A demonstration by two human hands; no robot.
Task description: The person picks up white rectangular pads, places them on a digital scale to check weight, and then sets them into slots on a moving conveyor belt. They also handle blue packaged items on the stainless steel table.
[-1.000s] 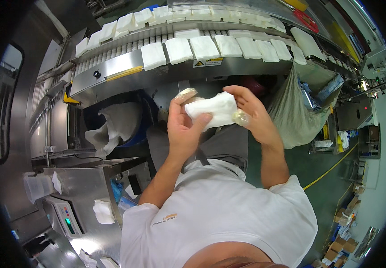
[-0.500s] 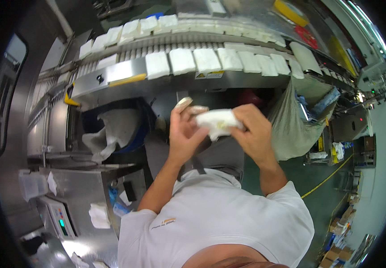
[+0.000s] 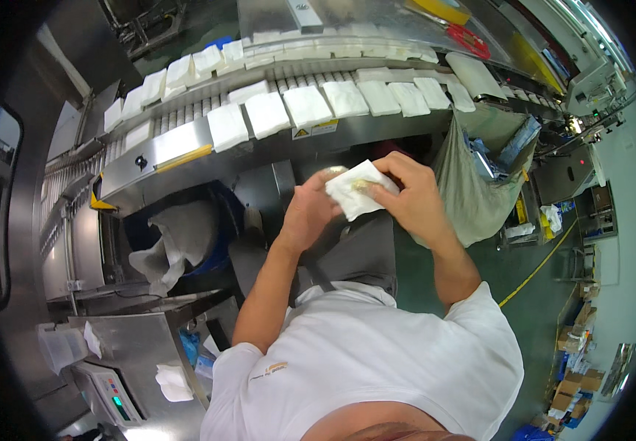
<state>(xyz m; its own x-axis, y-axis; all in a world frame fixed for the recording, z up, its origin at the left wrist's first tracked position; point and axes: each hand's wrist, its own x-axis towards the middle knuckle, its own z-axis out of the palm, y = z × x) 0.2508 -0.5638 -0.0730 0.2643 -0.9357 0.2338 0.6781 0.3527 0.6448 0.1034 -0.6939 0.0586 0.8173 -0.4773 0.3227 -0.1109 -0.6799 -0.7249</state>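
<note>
In front of my body I hold a white folded tissue pad (image 3: 355, 205), tilted, with a pale yellowish patch near its middle. My right hand (image 3: 415, 192) pinches it at the right side, the thumb on the top face and the fingers behind. At its left edge my left hand (image 3: 312, 211) is closed on the pad, its fingertips slightly blurred and partly hidden. Pale covers show on some left fingertips. Beyond my hands, similar white pads (image 3: 308, 106) lie in a row along the metal ledge (image 3: 259, 153) of a roller conveyor.
Another row of white pads (image 3: 180, 71) lines the conveyor's far side. Red scissors (image 3: 468, 41) lie at the back right. A cloth sack (image 3: 472, 191) hangs at right; a blue bin (image 3: 215, 253) stands at left. A digital scale (image 3: 112, 397) sits on the lower-left metal table (image 3: 138, 345).
The pad has turned so more of its flat face shows, and my left fingers have come down against its edge. The whole view has shifted and rotated slightly.
</note>
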